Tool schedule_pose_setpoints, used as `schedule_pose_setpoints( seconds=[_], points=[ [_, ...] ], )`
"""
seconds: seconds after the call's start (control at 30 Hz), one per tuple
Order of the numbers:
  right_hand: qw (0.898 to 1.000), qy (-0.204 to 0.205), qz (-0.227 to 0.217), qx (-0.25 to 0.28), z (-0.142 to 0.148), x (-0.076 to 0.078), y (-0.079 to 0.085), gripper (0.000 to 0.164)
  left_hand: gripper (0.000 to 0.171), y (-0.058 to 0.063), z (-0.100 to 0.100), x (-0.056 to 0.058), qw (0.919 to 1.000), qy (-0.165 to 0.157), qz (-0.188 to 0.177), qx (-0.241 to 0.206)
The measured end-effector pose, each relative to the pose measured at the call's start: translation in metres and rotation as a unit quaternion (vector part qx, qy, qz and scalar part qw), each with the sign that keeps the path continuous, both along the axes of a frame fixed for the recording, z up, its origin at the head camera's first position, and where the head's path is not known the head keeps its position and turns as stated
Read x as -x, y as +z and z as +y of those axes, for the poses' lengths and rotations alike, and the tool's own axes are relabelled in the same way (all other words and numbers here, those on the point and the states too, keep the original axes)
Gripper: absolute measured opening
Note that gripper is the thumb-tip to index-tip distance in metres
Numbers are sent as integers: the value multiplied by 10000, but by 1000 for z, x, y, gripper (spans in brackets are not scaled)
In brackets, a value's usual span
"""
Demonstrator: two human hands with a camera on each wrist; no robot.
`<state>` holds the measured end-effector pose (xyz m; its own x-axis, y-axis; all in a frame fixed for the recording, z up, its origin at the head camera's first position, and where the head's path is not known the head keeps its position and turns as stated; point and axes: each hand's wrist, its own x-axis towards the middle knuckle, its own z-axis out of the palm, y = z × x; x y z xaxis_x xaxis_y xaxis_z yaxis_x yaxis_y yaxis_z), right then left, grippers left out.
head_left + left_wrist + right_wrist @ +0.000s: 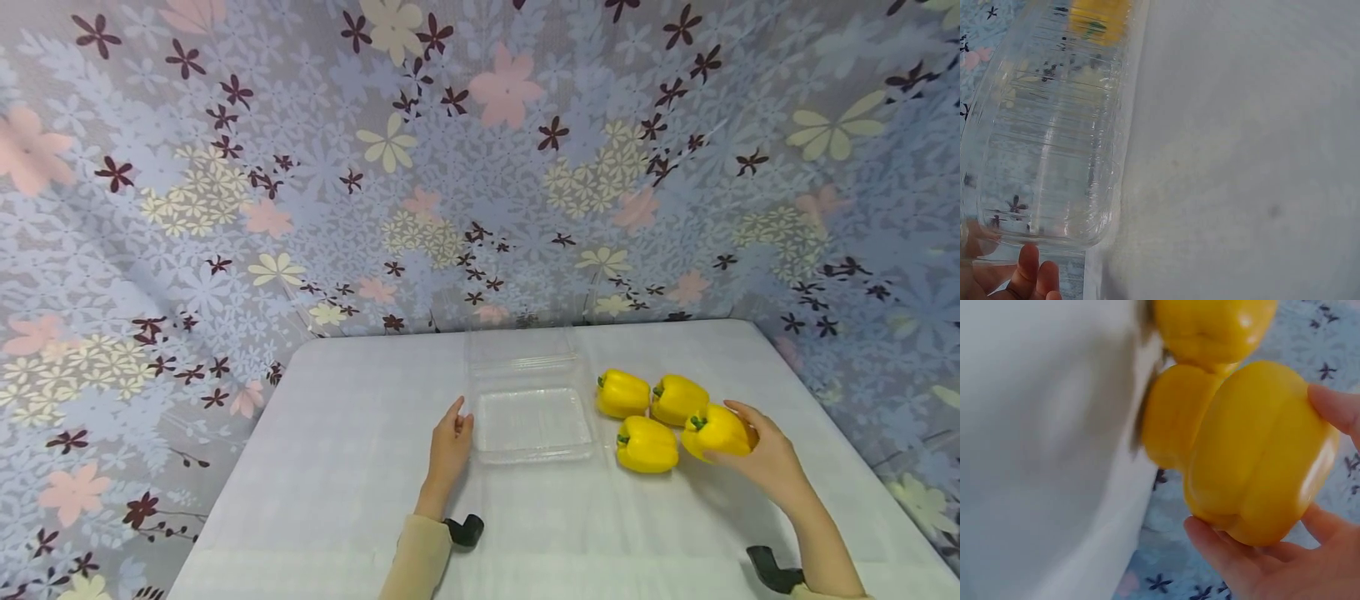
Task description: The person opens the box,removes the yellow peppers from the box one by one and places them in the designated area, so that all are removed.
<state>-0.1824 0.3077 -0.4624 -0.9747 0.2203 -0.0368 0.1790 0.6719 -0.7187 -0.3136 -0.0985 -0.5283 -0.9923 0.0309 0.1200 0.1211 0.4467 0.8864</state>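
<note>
My right hand (768, 454) holds a yellow bell pepper (1263, 456), thumb on one side and fingers on the other. Its stem faces left in the head view, and it overlaps the group of peppers there. Three more yellow peppers sit close together: a back left one (623, 394), a back right one (679, 400) and a front one (647, 445). At the left edge of a clear plastic container (480, 454) is my left hand (450, 446), index finger pointing forward. The left wrist view shows its loosely bent fingers (1027, 269) right at the container's rim.
The container's clear lid (521, 346) is folded back toward the flowered curtain (420, 208) behind the table. A white cloth covers the table (337, 467). Black wrist mounts (467, 532) sit on both forearms.
</note>
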Motion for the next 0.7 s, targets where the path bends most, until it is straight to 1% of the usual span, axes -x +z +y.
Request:
schedule_pose_setpoints(
  seconds=[0.13,0.3,0.5,0.7],
  points=[
    [9995,55,-242,-181,7,-7,-15,96,42,0,0,0,10000,5,-7,-63],
    [9988,153,-335,-307,6,-8,-28,96,43,0,0,0,10000,-22,-31,-78],
    [9990,267,-214,-302,3,-6,-35,93,43,0,1,-1,9999,-34,-120,-54],
    [9982,592,15,-138,3,-5,-42,89,42,0,1,-1,10000,-14,17,-92]
  ],
)
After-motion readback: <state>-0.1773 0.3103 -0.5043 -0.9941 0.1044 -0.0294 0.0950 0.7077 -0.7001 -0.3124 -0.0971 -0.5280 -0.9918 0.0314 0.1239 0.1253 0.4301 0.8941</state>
